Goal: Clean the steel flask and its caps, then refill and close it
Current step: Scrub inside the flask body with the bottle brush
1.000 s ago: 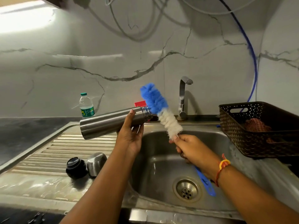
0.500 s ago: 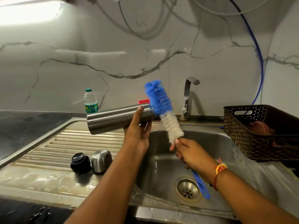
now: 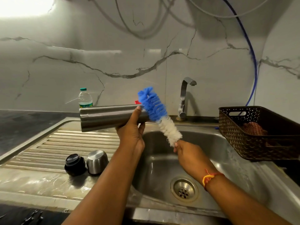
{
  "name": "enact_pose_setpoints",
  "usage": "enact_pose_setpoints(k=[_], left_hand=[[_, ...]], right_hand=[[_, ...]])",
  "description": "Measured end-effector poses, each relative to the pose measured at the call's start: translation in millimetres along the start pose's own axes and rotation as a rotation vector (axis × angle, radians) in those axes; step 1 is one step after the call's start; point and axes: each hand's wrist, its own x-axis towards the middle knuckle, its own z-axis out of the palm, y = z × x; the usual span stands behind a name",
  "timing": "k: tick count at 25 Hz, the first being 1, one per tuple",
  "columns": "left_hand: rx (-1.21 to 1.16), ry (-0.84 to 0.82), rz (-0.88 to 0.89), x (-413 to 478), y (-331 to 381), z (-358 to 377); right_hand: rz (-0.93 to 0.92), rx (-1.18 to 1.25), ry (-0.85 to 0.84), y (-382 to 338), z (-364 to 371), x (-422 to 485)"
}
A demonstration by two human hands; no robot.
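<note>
My left hand grips the steel flask near its mouth and holds it horizontal above the drainboard, mouth toward the right. My right hand holds a bottle brush by its handle; the blue and white bristle head slants up to the left and hides the flask's mouth. Whether the bristles are inside the flask I cannot tell. A black inner cap and a steel outer cap stand side by side on the wet drainboard.
The steel sink basin with its drain lies below my hands, the tap behind it. A dark plastic basket holding a cloth sits at the right. A small water bottle stands by the wall.
The brush head has shifted a little lower across the flask's mouth, and both hands have kept their grips. My view has drifted slightly.
</note>
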Motion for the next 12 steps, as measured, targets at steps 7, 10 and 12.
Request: enact_pose_setpoints(k=[7, 10, 12], left_hand=[[-0.086, 0.036, -0.051, 0.7, 3.0, -2.6], [-0.155, 0.054, -0.099, 0.8, 4.3, -2.8], [-0.129, 0.034, -0.138, -7.4, -6.0, 0.3]], right_hand=[[0.029, 0.034, -0.054, -2.7, 4.3, 1.2], [0.021, 0.075, -0.063, -2.9, 4.8, -2.1], [0.064, 0.118, -0.043, -7.5, 3.2, 3.5]])
